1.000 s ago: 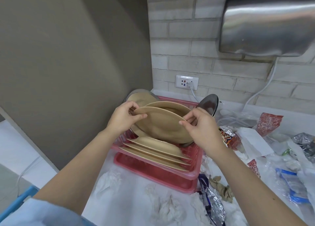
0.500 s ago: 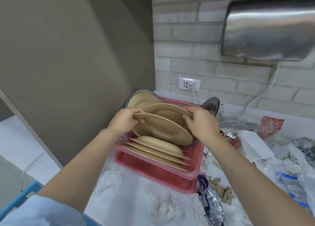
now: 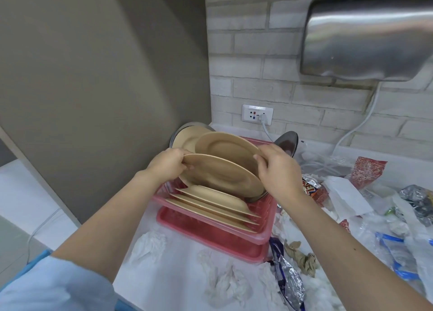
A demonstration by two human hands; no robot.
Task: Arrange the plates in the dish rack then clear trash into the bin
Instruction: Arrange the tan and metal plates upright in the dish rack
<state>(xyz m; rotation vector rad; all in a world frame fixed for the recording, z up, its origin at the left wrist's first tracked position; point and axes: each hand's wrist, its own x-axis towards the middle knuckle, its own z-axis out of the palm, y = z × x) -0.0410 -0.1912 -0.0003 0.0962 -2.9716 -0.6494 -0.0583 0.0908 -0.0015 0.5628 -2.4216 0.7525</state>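
Note:
A tan plate [image 3: 218,173] leans in the pink dish rack [image 3: 220,232], held by both hands. My left hand [image 3: 167,164] grips its left rim and my right hand [image 3: 276,170] its right rim. Behind it another tan plate [image 3: 225,146] stands upright, and a further tan plate [image 3: 187,136] with a metal one leans at the rack's back left. Three tan plates [image 3: 210,204] lie slanted in the front of the rack. Crumpled tissues [image 3: 150,242] and wrappers [image 3: 289,280] litter the white counter. No bin is in view.
A grey panel wall stands close on the left. A metal hand dryer [image 3: 365,34] hangs on the brick wall above right, its cord running down to a socket [image 3: 257,114]. A dark metal dish [image 3: 287,143] stands behind the rack. Plastic bags and foil packets [image 3: 398,217] cover the right counter.
Both hands have lowered the held plate deeper into the rack and tipped it more upright. My right hand has shifted up onto the plate's upper right rim.

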